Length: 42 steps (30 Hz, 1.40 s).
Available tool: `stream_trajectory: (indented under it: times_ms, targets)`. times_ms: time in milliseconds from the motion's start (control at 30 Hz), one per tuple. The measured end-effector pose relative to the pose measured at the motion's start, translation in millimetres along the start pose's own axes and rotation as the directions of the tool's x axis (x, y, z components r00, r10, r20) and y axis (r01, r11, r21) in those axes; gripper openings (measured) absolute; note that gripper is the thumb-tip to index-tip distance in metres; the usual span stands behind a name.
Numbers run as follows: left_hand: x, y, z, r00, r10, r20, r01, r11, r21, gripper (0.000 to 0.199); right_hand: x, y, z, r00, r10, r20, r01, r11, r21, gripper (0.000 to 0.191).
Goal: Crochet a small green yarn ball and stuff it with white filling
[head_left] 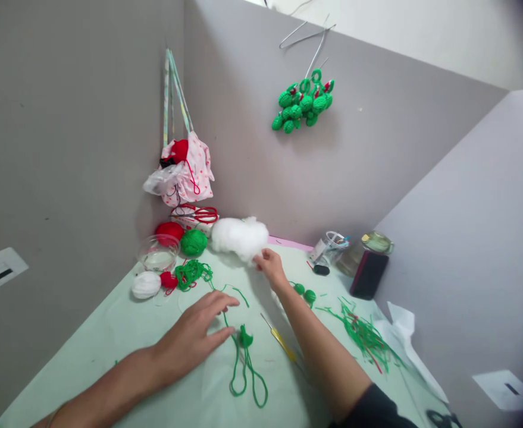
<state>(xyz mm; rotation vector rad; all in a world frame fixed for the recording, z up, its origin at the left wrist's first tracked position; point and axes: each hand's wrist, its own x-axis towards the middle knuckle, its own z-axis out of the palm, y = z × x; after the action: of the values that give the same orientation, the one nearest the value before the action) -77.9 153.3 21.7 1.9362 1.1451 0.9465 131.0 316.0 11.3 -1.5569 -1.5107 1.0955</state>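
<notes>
White stuffing [237, 236]: loose, fluffy, lumpy heap at back of surface [145, 342], near-right edge pinched in right grip [271, 268]. Green piece [246, 337]: small, curved, stitch detail too small to read; lies mid-surface just beside left grip [201, 321], contact unclear. Its green yarn [261, 392] trails in slack, narrow loops toward the near edge.

One view only, head-worn, looking forward and down over the table [127, 327]. Wide shot: left hand [196, 330] and right hand [271, 267] reach in from the bottom, fairly close. Back wall [252, 131] faces the lens, farther off; left wall [74, 148] and right wall [466, 226] flank it. Right corners darken.
</notes>
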Motion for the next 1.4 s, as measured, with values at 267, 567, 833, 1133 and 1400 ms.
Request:
stream_trajectory:
  times_ms: [267,567,833,1133,1400]
  targets:
    - [53,-4,-1.6,0.972,0.231,-0.036,-0.218,0.951,0.220,0.075,-83,-10,-24,0.942,-0.028,0.334,-0.147,0.860,0.489,0.042]
    - [160,-61,8.9,0.990,0.088,0.111,-0.121,0.932,0.341,0.045,-102,-39,-46,0.948,-0.133,0.290,-0.101,0.738,0.667,0.028]
    - [151,-8,12.5,0.999,0.038,0.023,-0.038,0.999,-0.026,0.056,-128,-27,-48,0.958,-0.270,0.096,0.201,0.871,0.449,0.010]
    - [55,24,12.8,0.937,-0.301,0.175,0.302,0.454,-0.838,0.030,-141,-28,-26,0.816,-0.574,0.065,0.577,0.807,-0.126,0.033]
    - [40,3,0.4,0.890,-0.456,0.013,0.272,0.506,-0.819,0.016,-156,30,-1,0.907,-0.239,0.347,0.367,0.853,-0.370,0.038]
